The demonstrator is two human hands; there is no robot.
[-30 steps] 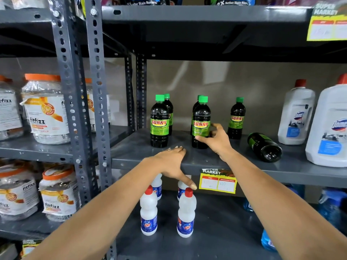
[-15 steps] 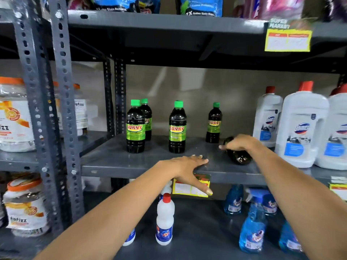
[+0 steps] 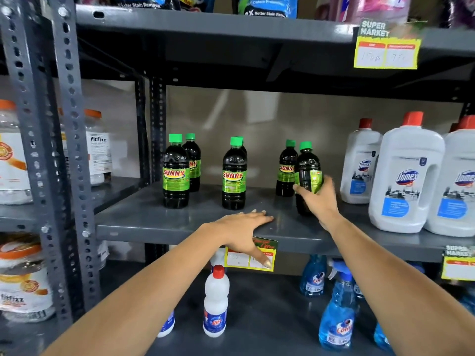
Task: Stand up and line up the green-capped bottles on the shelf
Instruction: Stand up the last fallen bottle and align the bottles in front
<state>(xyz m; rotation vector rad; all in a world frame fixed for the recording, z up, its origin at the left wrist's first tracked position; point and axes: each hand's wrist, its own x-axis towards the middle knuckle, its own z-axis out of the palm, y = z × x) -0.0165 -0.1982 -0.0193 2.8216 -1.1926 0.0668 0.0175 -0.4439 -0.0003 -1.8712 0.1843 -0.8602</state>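
The gray shelf (image 3: 164,227) holds five standing green-capped bottles (image 3: 233,173). The left hand (image 3: 241,228) lies flat and empty on the near edge. The right hand (image 3: 317,199) wraps around the right-most bottle (image 3: 307,170), upright. Letting go early could tip it into its neighbor (image 3: 286,168).

One view only, worn on the head; faces forward and slightly down into a grey metal shelf (image 3: 180,222) at close range; wide-angle, with uprights bowing at the left edge of the frame; both forearms enter from the bottom corners; upper shelf edge across the top, lower shelf along the bottom; white Domex jugs (image 3: 406,176) cut off at the right edge.
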